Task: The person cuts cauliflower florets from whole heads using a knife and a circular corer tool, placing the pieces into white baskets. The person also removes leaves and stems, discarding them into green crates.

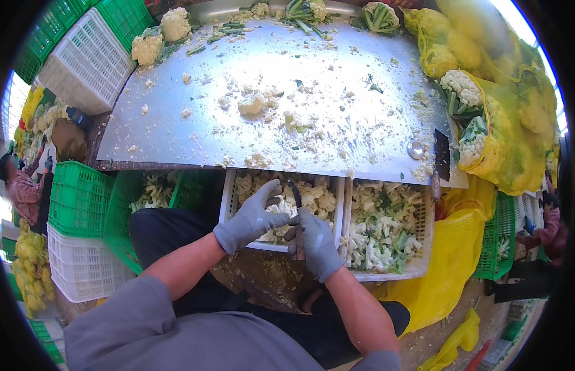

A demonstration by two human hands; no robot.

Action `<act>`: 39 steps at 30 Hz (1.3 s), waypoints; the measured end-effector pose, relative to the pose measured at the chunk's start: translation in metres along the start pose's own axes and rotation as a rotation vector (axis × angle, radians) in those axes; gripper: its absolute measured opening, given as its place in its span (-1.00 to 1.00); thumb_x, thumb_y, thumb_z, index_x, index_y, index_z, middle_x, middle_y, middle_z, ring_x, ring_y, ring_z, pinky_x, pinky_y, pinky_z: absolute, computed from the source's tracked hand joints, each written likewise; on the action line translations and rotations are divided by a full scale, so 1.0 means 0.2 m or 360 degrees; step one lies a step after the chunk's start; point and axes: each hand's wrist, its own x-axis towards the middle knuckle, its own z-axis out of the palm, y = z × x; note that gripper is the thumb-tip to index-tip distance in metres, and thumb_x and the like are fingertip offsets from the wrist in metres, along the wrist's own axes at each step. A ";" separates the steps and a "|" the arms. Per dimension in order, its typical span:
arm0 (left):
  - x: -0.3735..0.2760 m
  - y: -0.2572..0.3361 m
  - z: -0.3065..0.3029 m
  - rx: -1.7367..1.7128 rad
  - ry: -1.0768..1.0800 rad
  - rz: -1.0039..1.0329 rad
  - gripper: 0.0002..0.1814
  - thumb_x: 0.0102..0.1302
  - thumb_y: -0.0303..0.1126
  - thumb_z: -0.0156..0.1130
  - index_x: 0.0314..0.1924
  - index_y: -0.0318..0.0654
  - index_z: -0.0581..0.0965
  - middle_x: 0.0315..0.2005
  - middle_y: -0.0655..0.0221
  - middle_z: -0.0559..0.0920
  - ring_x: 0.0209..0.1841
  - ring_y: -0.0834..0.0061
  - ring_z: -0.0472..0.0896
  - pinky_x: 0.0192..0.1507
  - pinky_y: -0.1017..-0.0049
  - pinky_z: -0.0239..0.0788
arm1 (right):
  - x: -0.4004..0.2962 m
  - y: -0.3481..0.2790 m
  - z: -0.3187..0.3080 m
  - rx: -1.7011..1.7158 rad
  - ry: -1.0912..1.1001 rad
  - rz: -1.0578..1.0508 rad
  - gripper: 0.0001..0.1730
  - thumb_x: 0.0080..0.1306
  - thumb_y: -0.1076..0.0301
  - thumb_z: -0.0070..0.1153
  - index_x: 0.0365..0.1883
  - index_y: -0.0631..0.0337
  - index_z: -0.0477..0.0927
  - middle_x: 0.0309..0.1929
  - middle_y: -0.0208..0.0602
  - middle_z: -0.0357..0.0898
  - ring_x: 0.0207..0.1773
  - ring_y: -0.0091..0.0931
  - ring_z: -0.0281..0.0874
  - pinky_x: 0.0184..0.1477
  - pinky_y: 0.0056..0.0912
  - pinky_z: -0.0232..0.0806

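Grey gloves cover both hands. My right hand is closed around the handle of a curved knife, whose dark blade points up and away from me. Close by on the left, my left hand has its fingers partly spread; a pale cauliflower piece shows at its fingers, and whether it is held or lies in the crate below is unclear. Under both hands stands a white plastic crate of cauliflower florets. To its right, another crate holds cauliflower stems and green leaf scraps.
A metal tabletop strewn with crumbs bears whole cauliflowers at its far edge. A cleaver and a round metal object lie right. Yellow mesh bags of cauliflower stand beyond; green crates stand left. Other people work at both sides.
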 end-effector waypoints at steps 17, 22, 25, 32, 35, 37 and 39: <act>1.03 0.08 -0.53 0.1364 0.0746 0.0547 -0.39 0.31 -0.25 0.64 0.27 -0.31 0.58 0.28 -0.07 0.64 0.26 -0.06 0.68 0.32 0.15 0.53 | -0.01 -0.08 -0.02 0.0055 -0.0008 -0.0233 -0.33 0.78 -0.15 0.00 0.16 0.46 0.58 -0.33 -0.09 0.67 -0.62 -0.46 0.52 -0.53 -0.37 0.41; 0.76 0.14 -0.35 0.1224 0.0634 0.0954 -0.13 0.25 -0.36 0.70 0.47 -0.44 0.45 0.28 -0.07 0.62 0.34 -0.03 0.64 0.43 0.18 0.50 | -0.03 -0.14 -0.01 0.0057 0.0090 -0.0421 -0.35 0.76 -0.15 0.01 0.15 0.43 0.59 -0.30 -0.07 0.70 -0.62 -0.51 0.53 -0.59 -0.43 0.32; 0.55 0.20 -0.23 0.1170 0.0452 0.1095 -0.11 0.26 -0.40 0.71 0.50 -0.41 0.43 0.29 -0.05 0.62 0.33 0.02 0.66 0.44 0.18 0.51 | -0.02 -0.17 0.03 0.0093 0.0201 -0.0538 -0.35 0.75 -0.14 0.04 0.13 0.44 0.60 -0.26 -0.06 0.72 -0.62 -0.52 0.52 -0.57 -0.44 0.33; 0.21 0.14 -0.14 0.1178 -0.0194 0.1044 -0.16 0.23 -0.40 0.69 0.49 -0.31 0.51 0.32 -0.03 0.63 0.37 -0.08 0.63 0.44 0.10 0.50 | -0.02 -0.20 0.00 0.0165 0.0345 -0.0581 -0.47 0.73 -0.02 0.15 0.14 0.40 0.58 -0.30 -0.09 0.74 -0.66 -0.54 0.46 -0.41 -0.40 0.53; 0.14 0.05 -0.14 0.1149 -0.0244 0.1033 -0.12 0.18 -0.51 0.65 0.51 -0.31 0.48 0.36 -0.03 0.61 0.44 -0.10 0.58 0.50 0.10 0.44 | -0.03 -0.22 -0.02 0.0207 0.0359 -0.0604 -0.50 0.72 0.01 0.17 0.12 0.39 0.59 -0.43 -0.20 0.68 -0.67 -0.55 0.45 -0.42 -0.42 0.51; 0.12 0.04 -0.13 0.1110 -0.0247 0.0994 -0.09 0.17 -0.58 0.62 0.54 -0.32 0.46 0.39 -0.03 0.60 0.46 -0.10 0.57 0.53 0.11 0.43 | -0.03 -0.22 -0.05 0.0213 0.0350 -0.0609 -0.52 0.72 0.02 0.18 0.13 0.38 0.60 -0.47 -0.27 0.64 -0.67 -0.56 0.45 -0.45 -0.43 0.48; 0.11 0.05 -0.12 0.1092 -0.0185 0.1040 -0.05 0.16 -0.64 0.58 0.58 -0.33 0.42 0.42 -0.03 0.58 0.49 -0.10 0.54 0.56 0.12 0.41 | -0.03 -0.23 -0.03 0.0219 0.0359 -0.0623 -0.53 0.70 0.03 0.21 0.14 0.37 0.60 -0.45 -0.30 0.64 -0.67 -0.57 0.46 -0.47 -0.46 0.45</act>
